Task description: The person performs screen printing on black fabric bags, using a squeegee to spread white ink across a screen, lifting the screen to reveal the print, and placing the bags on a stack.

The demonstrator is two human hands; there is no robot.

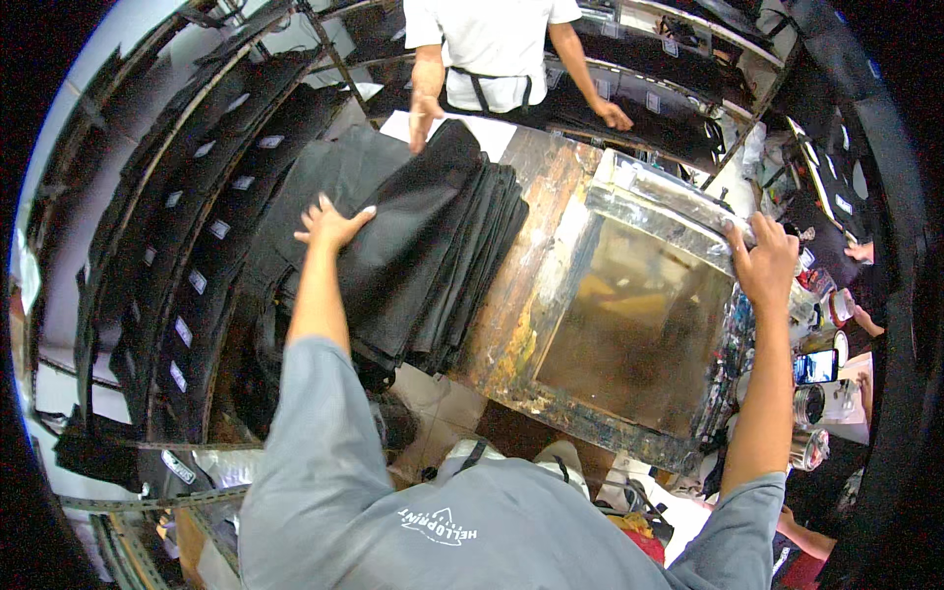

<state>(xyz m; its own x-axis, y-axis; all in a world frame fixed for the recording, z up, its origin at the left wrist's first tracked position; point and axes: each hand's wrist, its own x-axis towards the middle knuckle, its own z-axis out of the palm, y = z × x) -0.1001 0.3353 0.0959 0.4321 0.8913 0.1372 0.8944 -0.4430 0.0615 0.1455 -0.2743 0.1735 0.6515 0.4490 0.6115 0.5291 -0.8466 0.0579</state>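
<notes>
My left hand [334, 221] is open, its fingers spread over the left part of a pile of black fabric pieces [433, 256]. It lies at the edge where one dark sheet overlaps another. My right hand [767, 258] is closed round the far right corner of a paint-stained screen-printing frame [678, 228]. The frame lies flat on a worn wooden table [516, 295], its brownish mesh [639, 334] facing up. Across the table, a co-worker's hand [425, 113] is at the pile's far edge.
Racks [197, 226] with dark fabric sheets curve along the left and far sides. A person in a white shirt [497, 49] stands opposite. Jars [808, 405], a lit phone [816, 367] and other people's hands are at the right.
</notes>
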